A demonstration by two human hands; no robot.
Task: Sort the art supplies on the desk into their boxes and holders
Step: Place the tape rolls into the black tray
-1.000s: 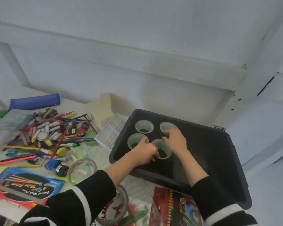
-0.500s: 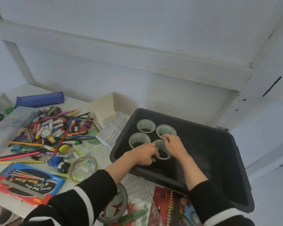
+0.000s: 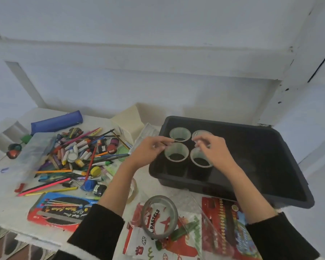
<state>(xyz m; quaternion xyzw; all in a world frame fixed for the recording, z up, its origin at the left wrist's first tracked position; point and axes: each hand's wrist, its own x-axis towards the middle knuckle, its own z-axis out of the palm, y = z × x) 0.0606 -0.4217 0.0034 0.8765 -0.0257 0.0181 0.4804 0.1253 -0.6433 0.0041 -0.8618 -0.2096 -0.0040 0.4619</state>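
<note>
Four clear plastic cups [image 3: 176, 154] stand in a tight two-by-two cluster at the left end of the black plastic bin [image 3: 261, 156], all apparently empty. Both hands hover just above them. The left hand [image 3: 150, 149] has its fingers nearly straight and the right hand [image 3: 212, 149] is loosely curled; neither grips anything I can make out. Setting out the holders looks finished. Next probably comes a reach left to the jumbled pile of pencils, crayons and paint pots [image 3: 79, 156] on the white desk [image 3: 6, 199].

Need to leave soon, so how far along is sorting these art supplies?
Done: four clear plastic cups stand in the black plastic tub. In hand: left hand and right hand hover over them, apparently empty. Left: the mixed pile of pencils, markers and crayons lies unsorted.
</note>
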